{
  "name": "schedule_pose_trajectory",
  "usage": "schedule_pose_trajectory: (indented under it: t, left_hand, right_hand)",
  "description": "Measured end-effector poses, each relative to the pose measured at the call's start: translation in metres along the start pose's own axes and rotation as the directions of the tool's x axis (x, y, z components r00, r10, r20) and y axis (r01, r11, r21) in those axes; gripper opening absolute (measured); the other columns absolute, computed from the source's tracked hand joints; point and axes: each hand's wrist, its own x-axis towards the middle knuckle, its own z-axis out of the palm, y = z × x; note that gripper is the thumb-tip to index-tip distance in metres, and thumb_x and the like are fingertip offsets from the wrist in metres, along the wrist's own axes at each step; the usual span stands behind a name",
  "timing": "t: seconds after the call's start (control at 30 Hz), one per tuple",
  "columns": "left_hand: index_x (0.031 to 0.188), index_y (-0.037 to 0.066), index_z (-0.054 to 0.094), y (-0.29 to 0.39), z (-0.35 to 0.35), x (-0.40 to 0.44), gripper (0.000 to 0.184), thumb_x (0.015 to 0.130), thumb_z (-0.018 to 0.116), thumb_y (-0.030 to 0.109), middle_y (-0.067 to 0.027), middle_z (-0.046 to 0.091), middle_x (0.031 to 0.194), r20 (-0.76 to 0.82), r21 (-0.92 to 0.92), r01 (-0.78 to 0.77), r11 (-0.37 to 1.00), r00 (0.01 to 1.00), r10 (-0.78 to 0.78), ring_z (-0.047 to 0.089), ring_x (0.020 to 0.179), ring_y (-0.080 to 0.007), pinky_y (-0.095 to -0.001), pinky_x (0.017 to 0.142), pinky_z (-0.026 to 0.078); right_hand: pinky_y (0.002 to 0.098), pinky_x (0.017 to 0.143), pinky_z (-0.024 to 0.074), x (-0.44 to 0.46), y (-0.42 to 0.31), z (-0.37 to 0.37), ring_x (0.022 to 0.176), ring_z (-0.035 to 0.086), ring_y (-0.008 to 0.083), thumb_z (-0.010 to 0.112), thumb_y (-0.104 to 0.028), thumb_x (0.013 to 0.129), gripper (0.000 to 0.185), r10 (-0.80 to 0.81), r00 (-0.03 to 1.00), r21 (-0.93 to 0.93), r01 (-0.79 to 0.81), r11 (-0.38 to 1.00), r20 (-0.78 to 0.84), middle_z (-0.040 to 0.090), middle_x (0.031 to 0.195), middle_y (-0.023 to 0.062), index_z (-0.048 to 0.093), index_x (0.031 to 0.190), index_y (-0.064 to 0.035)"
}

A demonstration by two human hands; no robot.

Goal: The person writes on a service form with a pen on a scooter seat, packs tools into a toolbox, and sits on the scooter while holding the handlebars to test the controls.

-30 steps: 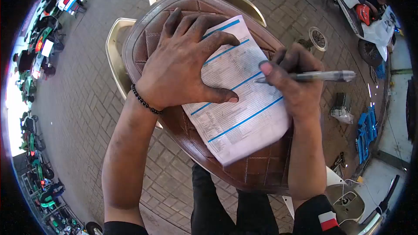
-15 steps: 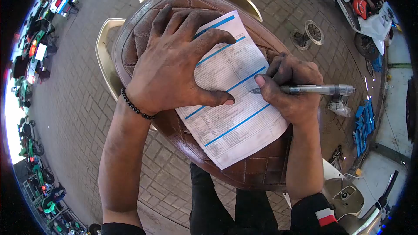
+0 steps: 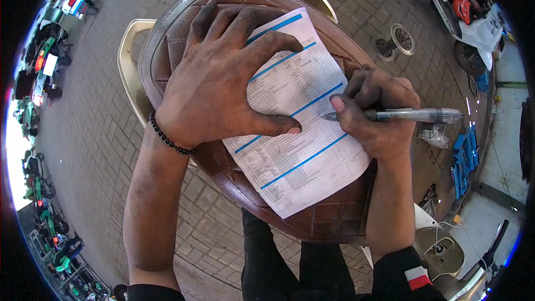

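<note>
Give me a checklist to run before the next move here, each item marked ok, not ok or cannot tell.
1. Pen gripped in the right hand: ok.
2. Pen tip pointed at the printed sheet: ok.
3. Tip actually touching the paper: cannot tell.
4. Left hand lying on the sheet: ok.
5. Whole sheet uncovered: not ok, both hands hide parts of it.
6. Brown seat beneath the sheet as support: ok.
</note>
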Motion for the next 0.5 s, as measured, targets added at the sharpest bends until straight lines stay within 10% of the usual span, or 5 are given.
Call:
schedule_pose_trajectory:
  t: [0.1,0.27,0.5]
  left_hand:
    - [0.117,0.023,0.059,0.0,0.0,0.0,0.084,0.044,0.086,0.055,-0.0115,0.048,0.131,0.0,0.016,0.005,1.0,1.0,-0.005,0.042,0.125,-0.0367,-0.0557,0.105,0.029]
    - [0.118,0.024,0.059,-0.001,0.004,-0.001,0.085,0.044,0.085,0.056,-0.011,0.048,0.131,-0.012,0.002,0.003,1.0,1.0,-0.003,0.042,0.125,-0.0356,-0.0562,0.105,0.028]
    - [0.119,0.024,0.058,0.0,0.006,-0.001,0.084,0.047,0.084,0.059,-0.0122,0.049,0.131,-0.032,0.029,0.0,1.0,0.999,0.001,0.042,0.125,-0.0361,-0.0563,0.103,0.029]
  right_hand:
    - [0.0278,0.044,0.0369,0.002,-0.002,-0.002,0.046,0.051,0.0149,0.077,-0.005,0.061,0.026,-0.015,0.996,-0.153,0.029,0.988,0.092,0.05,0.053,0.0047,0.051,0.058,-0.0043]
    - [0.0263,0.044,0.0366,-0.004,-0.003,-0.003,0.049,0.051,0.0119,0.078,-0.005,0.064,0.03,0.205,0.969,0.136,-0.187,0.973,-0.135,0.051,0.054,0.0031,0.048,0.061,-0.0058]
    - [0.0244,0.045,0.0386,-0.006,0.007,-0.012,0.051,0.053,0.0126,0.078,-0.002,0.065,0.034,0.05,0.999,0.213,-0.05,0.976,0.004,0.051,0.056,0.0028,0.045,0.061,-0.0071]
